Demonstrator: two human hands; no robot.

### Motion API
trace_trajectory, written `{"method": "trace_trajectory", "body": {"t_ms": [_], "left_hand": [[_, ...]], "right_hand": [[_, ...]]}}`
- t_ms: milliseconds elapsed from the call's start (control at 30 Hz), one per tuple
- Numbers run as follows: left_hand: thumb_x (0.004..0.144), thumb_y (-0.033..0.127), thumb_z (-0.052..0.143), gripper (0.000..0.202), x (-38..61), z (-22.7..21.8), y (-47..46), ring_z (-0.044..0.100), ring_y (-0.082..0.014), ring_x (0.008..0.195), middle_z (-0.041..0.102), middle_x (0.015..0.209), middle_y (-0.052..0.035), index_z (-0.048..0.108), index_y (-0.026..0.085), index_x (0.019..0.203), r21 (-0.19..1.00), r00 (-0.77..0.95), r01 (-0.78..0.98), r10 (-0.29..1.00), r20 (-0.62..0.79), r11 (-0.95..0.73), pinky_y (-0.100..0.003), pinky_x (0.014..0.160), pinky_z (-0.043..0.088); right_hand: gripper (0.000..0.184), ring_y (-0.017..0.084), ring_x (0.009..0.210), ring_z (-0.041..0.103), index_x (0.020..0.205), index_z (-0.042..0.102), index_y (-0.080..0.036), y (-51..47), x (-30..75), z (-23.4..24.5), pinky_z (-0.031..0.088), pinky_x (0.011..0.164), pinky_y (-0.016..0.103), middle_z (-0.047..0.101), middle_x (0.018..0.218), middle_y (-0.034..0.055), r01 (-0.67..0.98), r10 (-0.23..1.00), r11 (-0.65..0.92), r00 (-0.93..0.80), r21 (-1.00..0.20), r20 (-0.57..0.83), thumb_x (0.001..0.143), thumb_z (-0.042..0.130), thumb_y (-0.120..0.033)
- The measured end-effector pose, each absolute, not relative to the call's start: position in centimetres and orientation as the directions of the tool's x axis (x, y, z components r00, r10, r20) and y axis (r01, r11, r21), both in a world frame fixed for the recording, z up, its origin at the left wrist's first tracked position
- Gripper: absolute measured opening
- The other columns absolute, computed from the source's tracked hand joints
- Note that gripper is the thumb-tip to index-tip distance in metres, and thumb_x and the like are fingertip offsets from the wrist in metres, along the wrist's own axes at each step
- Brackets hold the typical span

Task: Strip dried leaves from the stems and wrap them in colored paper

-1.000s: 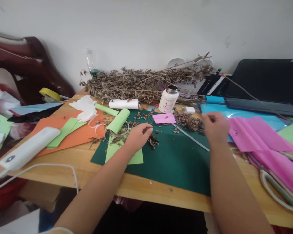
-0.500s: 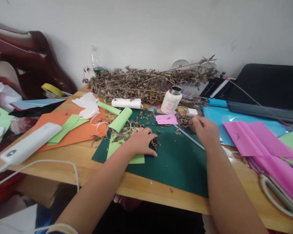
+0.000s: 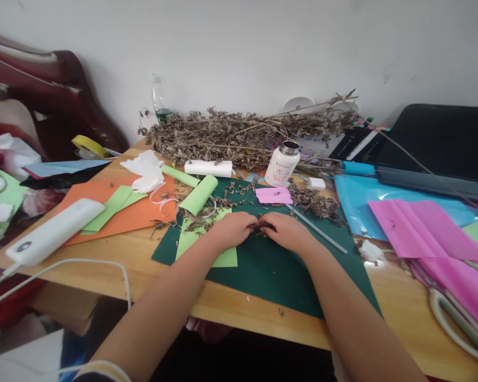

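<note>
My left hand (image 3: 234, 229) and my right hand (image 3: 282, 229) meet over the dark green mat (image 3: 274, 281), fingertips curled round a small bit of dried leaves (image 3: 258, 229). Both hands look closed on it, though the fingers partly hide it. Under my left wrist lies a light green paper sheet (image 3: 226, 259). A dried sprig (image 3: 318, 204) rests on the mat beyond my right hand, near a pink paper piece (image 3: 274, 195) and a thin pale strip (image 3: 318, 231). A light green paper roll (image 3: 199, 195) lies left, with leaf crumbs round it.
Behind stand an open white bottle (image 3: 282, 163) and a heap of dried stalks (image 3: 223, 132). Scissors (image 3: 457, 323), pink paper (image 3: 409, 223) and a blue plastic packet (image 3: 354, 196) lie right. A white power bank (image 3: 55, 231) with a cable and orange paper (image 3: 117, 217) lie left.
My right hand has moved left from the dried sprig to meet my left hand. My left fingers, spread before, have closed in on the dried leaves.
</note>
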State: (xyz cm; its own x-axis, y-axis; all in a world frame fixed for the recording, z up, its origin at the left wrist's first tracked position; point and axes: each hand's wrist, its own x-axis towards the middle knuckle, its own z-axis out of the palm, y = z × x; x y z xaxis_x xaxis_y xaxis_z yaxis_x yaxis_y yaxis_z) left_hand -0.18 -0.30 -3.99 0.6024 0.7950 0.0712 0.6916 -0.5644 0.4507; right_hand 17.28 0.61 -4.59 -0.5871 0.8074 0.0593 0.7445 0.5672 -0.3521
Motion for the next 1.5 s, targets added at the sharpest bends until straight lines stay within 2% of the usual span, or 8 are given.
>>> {"method": "trace_trajectory", "body": {"t_ms": [133,233,300,433,567,767,1133,1500], "left_hand": [[0.069,0.016,0.042,0.02,0.0,-3.8,-0.6,0.052,-0.015,0.076,0.059,0.08,-0.0017,0.055,0.02,0.084,0.563,0.56,0.652,0.823,0.094,-0.508,-0.025,0.067,0.039],[0.07,0.024,0.045,0.022,0.2,-3.5,-0.9,0.054,-0.0133,0.068,0.06,0.075,0.0005,0.051,0.021,0.091,0.71,0.498,0.593,0.866,0.048,-0.38,-0.023,0.062,0.04],[0.071,0.031,0.045,0.024,0.2,-3.3,-1.0,0.054,-0.013,0.066,0.059,0.074,0.0006,0.05,0.021,0.092,0.744,0.418,0.592,0.907,0.045,-0.31,-0.023,0.061,0.041],[0.075,0.034,0.04,0.029,0.0,-3.5,-0.6,0.053,-0.015,0.076,0.058,0.085,-0.0032,0.05,0.02,0.098,0.701,0.307,0.649,0.945,0.116,-0.297,-0.027,0.069,0.041],[0.077,0.024,0.036,0.029,0.1,-3.8,-0.3,0.047,-0.0162,0.096,0.054,0.1,-0.0052,0.052,0.02,0.101,0.663,0.389,0.642,0.908,0.152,-0.386,-0.029,0.083,0.036],[0.074,0.027,0.038,0.02,0.1,-3.7,-0.4,0.052,-0.0144,0.07,0.059,0.072,-0.0002,0.057,0.02,0.073,0.666,0.387,0.668,0.919,0.07,-0.332,-0.024,0.063,0.039],[0.075,0.027,0.035,0.02,-0.5,-3.3,-0.3,0.047,-0.0112,0.056,0.056,0.063,0.0013,0.051,0.019,0.067,0.752,0.063,0.642,0.988,0.14,-0.147,-0.022,0.052,0.034],[0.074,0.026,0.038,0.017,-0.2,-3.3,-0.4,0.048,-0.0104,0.059,0.058,0.067,0.002,0.052,0.019,0.067,0.806,0.042,0.579,0.992,0.118,-0.121,-0.021,0.055,0.034]], "right_hand": [[0.014,0.016,0.072,0.052,0.078,0.055,-0.02,0.7,17.4,-4.3,0.037,0.061,0.027,0.059,0.08,0.0029,0.738,0.832,0.538,-0.543,-0.408,0.113,0.07,0.044,-0.016],[0.012,0.014,0.066,0.05,0.077,0.054,-0.02,0.6,17.4,-4.0,0.037,0.057,0.025,0.058,0.076,0.0019,0.709,0.851,0.511,-0.497,-0.487,0.169,0.069,0.046,-0.017],[0.011,0.012,0.062,0.049,0.077,0.053,-0.02,0.5,17.4,-3.8,0.037,0.056,0.024,0.057,0.072,0.0009,0.674,0.859,0.497,-0.47,-0.546,0.202,0.068,0.046,-0.016],[0.011,0.011,0.057,0.046,0.077,0.052,-0.019,0.3,17.5,-3.7,0.037,0.054,0.023,0.055,0.068,-0.0006,0.609,0.864,0.483,-0.449,-0.629,0.23,0.067,0.048,-0.016],[0.013,0.011,0.059,0.046,0.078,0.051,-0.02,0.2,17.5,-3.8,0.038,0.055,0.024,0.054,0.07,-0.0004,0.56,0.853,0.495,-0.459,-0.664,0.25,0.066,0.047,-0.016],[0.01,0.01,0.056,0.044,0.074,0.051,-0.019,0.3,17.8,-3.6,0.037,0.052,0.022,0.053,0.067,-0.0005,0.556,0.867,0.484,-0.412,-0.676,0.282,0.066,0.047,-0.017],[0.007,0.009,0.05,0.041,0.066,0.053,-0.018,0.7,18.6,-3.5,0.034,0.049,0.023,0.051,0.059,-0.0012,0.564,0.904,0.42,-0.334,-0.711,0.269,0.064,0.046,-0.017],[0.011,0.01,0.059,0.046,0.075,0.05,-0.019,1.1,19.5,-3.6,0.037,0.054,0.023,0.049,0.066,-0.0017,0.363,0.932,0.342,-0.245,-0.867,0.265,0.064,0.05,-0.021]]}}
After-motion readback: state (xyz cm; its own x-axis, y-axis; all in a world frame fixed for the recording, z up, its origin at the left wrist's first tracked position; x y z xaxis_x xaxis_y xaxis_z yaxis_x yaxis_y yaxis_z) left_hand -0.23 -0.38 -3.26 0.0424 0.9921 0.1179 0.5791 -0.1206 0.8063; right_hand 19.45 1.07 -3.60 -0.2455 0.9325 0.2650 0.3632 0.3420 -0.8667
